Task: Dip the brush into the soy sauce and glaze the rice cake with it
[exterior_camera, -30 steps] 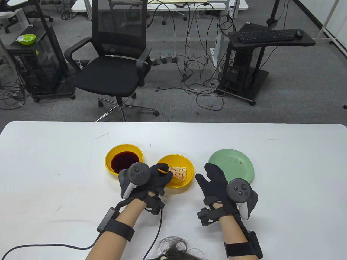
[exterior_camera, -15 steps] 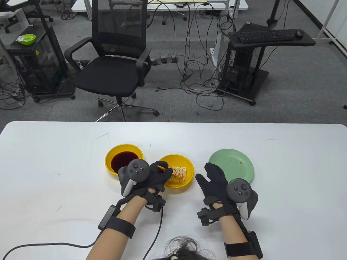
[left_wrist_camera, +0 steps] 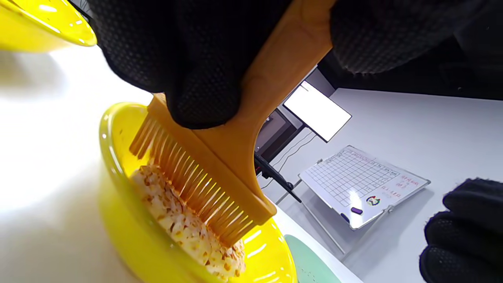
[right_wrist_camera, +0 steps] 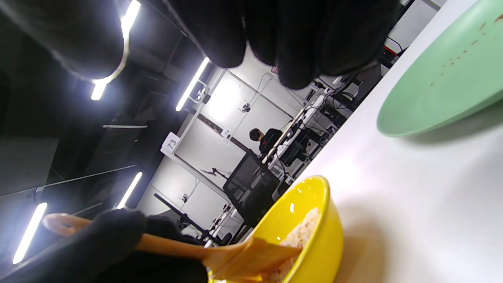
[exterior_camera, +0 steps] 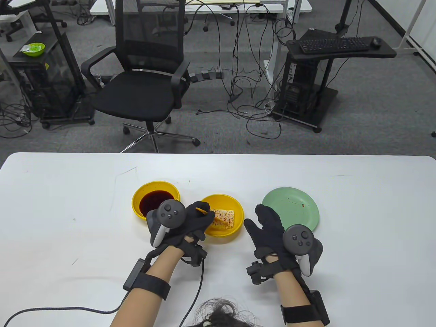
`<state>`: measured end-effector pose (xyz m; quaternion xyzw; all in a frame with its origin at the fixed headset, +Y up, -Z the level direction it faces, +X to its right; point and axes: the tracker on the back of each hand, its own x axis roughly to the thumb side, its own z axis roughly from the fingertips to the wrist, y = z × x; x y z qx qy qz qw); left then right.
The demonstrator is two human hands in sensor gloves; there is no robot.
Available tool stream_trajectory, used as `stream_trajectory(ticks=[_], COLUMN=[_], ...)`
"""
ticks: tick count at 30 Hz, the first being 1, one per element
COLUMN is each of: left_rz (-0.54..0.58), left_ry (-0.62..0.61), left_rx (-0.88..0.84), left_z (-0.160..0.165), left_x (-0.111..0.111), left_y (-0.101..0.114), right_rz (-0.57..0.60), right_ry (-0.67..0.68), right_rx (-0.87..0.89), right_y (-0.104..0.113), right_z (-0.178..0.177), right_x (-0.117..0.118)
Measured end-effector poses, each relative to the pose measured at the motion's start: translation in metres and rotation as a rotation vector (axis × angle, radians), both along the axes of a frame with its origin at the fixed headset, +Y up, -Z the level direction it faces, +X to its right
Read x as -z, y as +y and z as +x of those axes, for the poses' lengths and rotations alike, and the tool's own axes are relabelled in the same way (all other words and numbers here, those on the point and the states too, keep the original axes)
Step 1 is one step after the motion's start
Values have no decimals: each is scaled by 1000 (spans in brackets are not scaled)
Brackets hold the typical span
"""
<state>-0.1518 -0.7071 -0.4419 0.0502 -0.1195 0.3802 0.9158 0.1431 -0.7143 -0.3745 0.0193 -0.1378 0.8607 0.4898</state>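
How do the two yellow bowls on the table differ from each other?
The left yellow bowl holds dark soy sauce; the right yellow bowl holds a rice cake. The brush, gripped by the left hand, has its bristles on the rice cake in the right bowl; nothing dips into the left bowl. Both are round, yellow, and similar in size.

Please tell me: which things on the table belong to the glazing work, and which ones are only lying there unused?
Belonging to the job:
- orange silicone brush, held by the left hand
- rice cake in a yellow bowl
- yellow bowl of dark soy sauce

Only lying there:
- round green plate, a few small specks on it
- right hand, holding nothing
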Motion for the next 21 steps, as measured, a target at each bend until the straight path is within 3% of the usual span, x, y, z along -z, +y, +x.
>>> stream_trajectory(ticks=[6, 11, 16, 21], left_rz=[5, 108, 350, 487], left_ry=[-12, -13, 48, 65], left_rx=[-135, -218, -35, 121], left_z=[-2, -7, -9, 1], left_x=[-8, -24, -48, -70], left_y=[-4, 5, 20, 27], right_rz=[33, 84, 156, 256], right_ry=[52, 97, 179, 219], right_rx=[-35, -66, -86, -85], right_y=[7, 13, 23, 32], right_z=[-19, -34, -59, -76], right_x=[-6, -13, -25, -36])
